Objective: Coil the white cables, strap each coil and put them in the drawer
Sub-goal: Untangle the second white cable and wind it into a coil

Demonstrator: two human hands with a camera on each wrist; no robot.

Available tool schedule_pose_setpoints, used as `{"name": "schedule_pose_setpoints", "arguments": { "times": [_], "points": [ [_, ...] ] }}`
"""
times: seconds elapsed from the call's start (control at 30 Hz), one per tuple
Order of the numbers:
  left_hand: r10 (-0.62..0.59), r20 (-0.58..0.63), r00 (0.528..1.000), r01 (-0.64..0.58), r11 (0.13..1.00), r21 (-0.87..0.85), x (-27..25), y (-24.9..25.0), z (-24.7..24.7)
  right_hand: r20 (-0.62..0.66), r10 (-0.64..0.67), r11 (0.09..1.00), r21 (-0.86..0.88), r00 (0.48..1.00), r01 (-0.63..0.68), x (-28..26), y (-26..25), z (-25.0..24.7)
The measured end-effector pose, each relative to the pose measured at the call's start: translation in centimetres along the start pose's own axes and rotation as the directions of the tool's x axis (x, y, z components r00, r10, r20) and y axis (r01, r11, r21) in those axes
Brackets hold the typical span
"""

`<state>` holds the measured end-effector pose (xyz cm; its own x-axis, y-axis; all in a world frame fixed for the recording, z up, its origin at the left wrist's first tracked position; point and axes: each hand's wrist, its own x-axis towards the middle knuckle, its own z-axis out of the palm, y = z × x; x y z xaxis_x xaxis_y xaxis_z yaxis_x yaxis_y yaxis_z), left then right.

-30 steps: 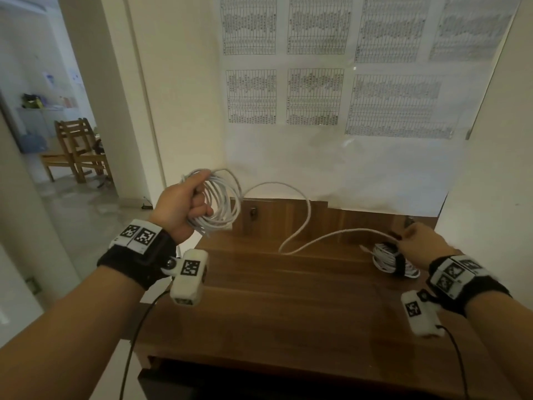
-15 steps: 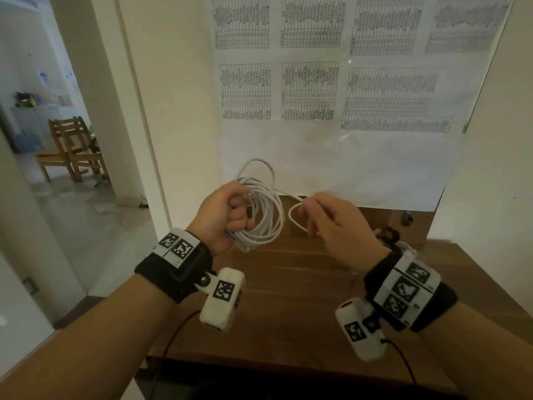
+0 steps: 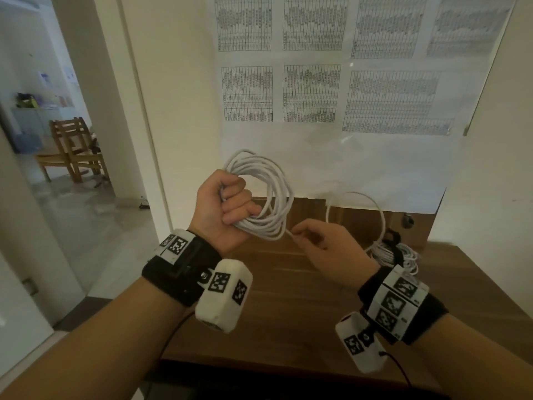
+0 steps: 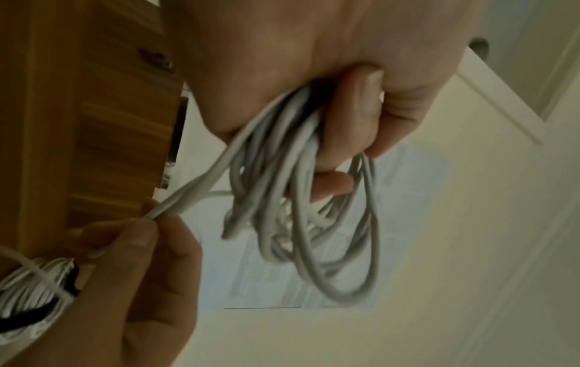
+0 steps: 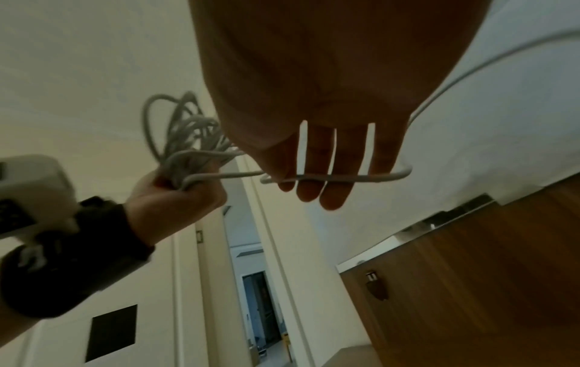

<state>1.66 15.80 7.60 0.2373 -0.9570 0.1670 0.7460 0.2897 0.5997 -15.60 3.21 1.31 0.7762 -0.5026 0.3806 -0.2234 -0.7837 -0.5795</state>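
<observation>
My left hand is raised above the wooden table, its fingers curled round a coil of white cable with several loops. Just below and to the right of that coil, my right hand pinches the free run of the same cable. From the pinch the loose cable arcs up and back. The left wrist view shows the coil in my fist and the right hand's fingertips on the strand. A second white coil, bound with a black strap, lies on the table at the right.
A wall with printed sheets stands close behind the table. An open doorway at the left leads to a room with a wooden chair. A white wall bounds the table on the right. Black wrist-camera leads hang near the table's front edge.
My right hand left the strapped coil at the right and carried the loose cable over to the coil. My left hand moved toward the centre with the coil, which gained a loop.
</observation>
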Motion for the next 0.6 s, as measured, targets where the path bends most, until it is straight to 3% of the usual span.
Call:
{"name": "schedule_pose_setpoints", "arguments": {
  "times": [0.1,0.2,0.27,0.33,0.4,0.43,0.53,0.6],
  "points": [
    [0.251,-0.216,0.944,-0.221,0.963,0.151,0.8,-0.8,0.6,0.041,-0.084,0.996,0.011,0.996,0.084,-0.4,-1.3,0.3],
    [0.415,-0.236,0.879,-0.281,0.849,0.448,1.5,-1.6,0.1,0.07,-0.13,0.99,-0.052,0.989,0.134,-0.5,-2.0,0.4],
    [0.499,-0.153,0.853,-0.283,0.687,0.669,1.4,-2.3,-0.4,0.068,-0.154,0.982,-0.096,0.986,0.16,-0.4,-2.4,0.3],
    [0.55,0.009,0.835,-0.251,0.366,0.896,1.1,-3.0,-0.9,0.029,-0.199,0.971,-0.13,0.98,0.201,-0.2,-2.6,-0.1],
    [0.516,0.166,0.84,-0.218,0.041,0.975,0.9,-3.7,-1.1,-0.014,-0.237,0.964,-0.13,0.971,0.233,-0.1,-2.8,-0.5],
    [0.474,0.215,0.854,-0.216,-0.053,0.975,0.8,-3.9,-1.1,-0.028,-0.227,0.966,-0.137,0.974,0.221,0.0,-2.9,-0.8],
    [0.343,0.229,0.911,-0.182,-0.164,0.97,0.8,-3.9,-1.1,-0.105,-0.215,0.966,-0.167,0.971,0.196,0.1,-3.3,-2.1],
    [0.25,0.191,0.949,-0.161,-0.135,0.978,0.6,-3.8,-1.1,-0.188,-0.236,0.962,-0.182,0.953,0.203,0.5,-3.1,-3.2]
  ]
}}
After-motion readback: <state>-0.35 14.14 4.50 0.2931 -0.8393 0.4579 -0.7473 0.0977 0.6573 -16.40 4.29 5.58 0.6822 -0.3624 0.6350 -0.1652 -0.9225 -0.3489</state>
